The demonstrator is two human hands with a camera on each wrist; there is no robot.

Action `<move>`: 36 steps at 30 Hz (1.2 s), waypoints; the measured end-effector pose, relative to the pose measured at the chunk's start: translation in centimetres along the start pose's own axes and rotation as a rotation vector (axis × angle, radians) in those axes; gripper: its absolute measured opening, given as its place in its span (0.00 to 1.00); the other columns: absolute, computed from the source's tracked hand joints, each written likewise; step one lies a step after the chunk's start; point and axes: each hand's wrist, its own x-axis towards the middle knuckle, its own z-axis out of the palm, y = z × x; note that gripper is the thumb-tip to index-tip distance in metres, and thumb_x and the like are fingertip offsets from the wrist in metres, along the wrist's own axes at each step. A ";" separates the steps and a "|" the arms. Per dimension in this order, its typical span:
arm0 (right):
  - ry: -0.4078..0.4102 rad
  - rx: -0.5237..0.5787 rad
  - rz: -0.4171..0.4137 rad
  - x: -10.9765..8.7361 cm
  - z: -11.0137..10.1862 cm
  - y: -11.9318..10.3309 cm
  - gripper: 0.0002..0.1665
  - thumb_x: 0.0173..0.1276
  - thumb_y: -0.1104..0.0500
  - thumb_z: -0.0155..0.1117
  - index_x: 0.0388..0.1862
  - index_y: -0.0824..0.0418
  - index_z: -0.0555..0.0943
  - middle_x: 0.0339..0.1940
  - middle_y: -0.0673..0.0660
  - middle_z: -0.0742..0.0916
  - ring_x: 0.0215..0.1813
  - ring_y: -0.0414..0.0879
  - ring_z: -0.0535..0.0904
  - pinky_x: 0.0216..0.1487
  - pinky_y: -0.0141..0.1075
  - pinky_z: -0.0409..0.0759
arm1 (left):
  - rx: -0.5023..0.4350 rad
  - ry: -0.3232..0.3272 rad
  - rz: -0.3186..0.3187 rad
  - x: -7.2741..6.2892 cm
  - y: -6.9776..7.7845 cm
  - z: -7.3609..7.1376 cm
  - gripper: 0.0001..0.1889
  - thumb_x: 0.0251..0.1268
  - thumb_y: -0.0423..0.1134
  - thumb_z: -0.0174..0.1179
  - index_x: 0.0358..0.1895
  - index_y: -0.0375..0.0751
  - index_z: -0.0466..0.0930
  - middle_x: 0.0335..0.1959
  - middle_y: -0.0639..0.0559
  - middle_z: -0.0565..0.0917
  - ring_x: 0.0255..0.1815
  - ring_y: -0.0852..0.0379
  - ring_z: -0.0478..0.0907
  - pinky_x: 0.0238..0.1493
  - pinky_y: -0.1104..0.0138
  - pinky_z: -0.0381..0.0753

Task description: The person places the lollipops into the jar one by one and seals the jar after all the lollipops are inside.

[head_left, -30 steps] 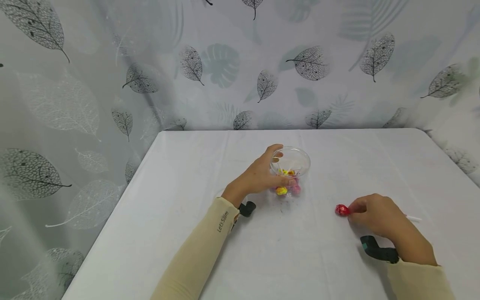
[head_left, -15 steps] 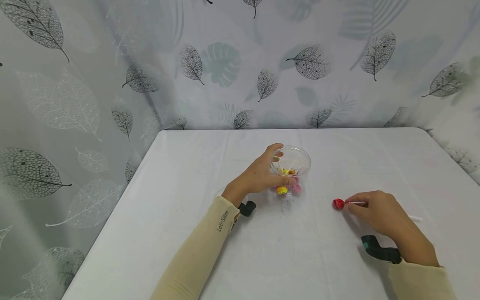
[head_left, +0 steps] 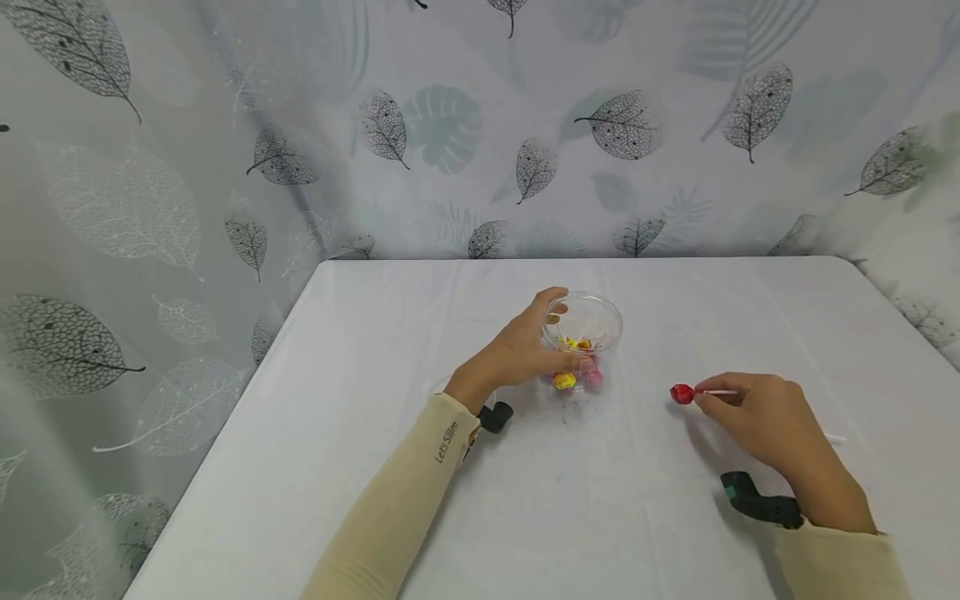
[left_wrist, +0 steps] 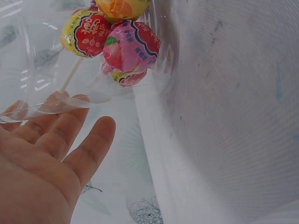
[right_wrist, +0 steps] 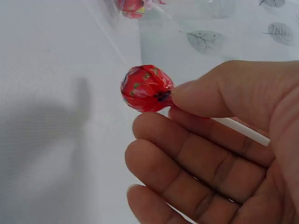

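Here, left hand (head_left: 517,350) grips clear tub (head_left: 604,335) — lollipops (left_wrist: 132,46) inside; right hand (head_left: 772,421) pinches red lollipop (right_wrist: 145,88).

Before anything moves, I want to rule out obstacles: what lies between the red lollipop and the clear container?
The head view shows that stretch bare: only white tabletop between the red lollipop and the clear container.

Pale grey hanging drapes (head_left: 450,50) printed with black skeleton leaves pretty much wall in the far edge and both sides of a white cloth-covered table (head_left: 375,333). Light's soft, kinda greyer on the left.
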 end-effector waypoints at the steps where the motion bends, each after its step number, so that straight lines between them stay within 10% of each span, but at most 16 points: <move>1: 0.015 0.005 0.001 -0.1 -0.1 -0.1 0.11 0.71 0.58 0.70 0.45 0.65 0.90 0.34 0.62 0.92 0.43 0.63 0.86 0.31 0.38 0.74 | 0.000 -0.002 -0.001 0.0 0.0 0.0 0.57 0.56 0.57 0.78 0.83 0.60 0.48 0.79 0.51 0.67 0.79 0.55 0.65 0.75 0.44 0.65; 36: 0.306 0.128 -0.056 0.6 -2.3 -4.2 0.11 0.71 0.55 0.71 0.43 0.61 0.90 0.33 0.63 0.92 0.30 0.16 0.72 0.26 0.32 0.75 | 0.000 0.005 0.006 0.0 -0.1 0.0 0.55 0.57 0.56 0.78 0.83 0.61 0.49 0.79 0.50 0.67 0.78 0.54 0.66 0.74 0.45 0.66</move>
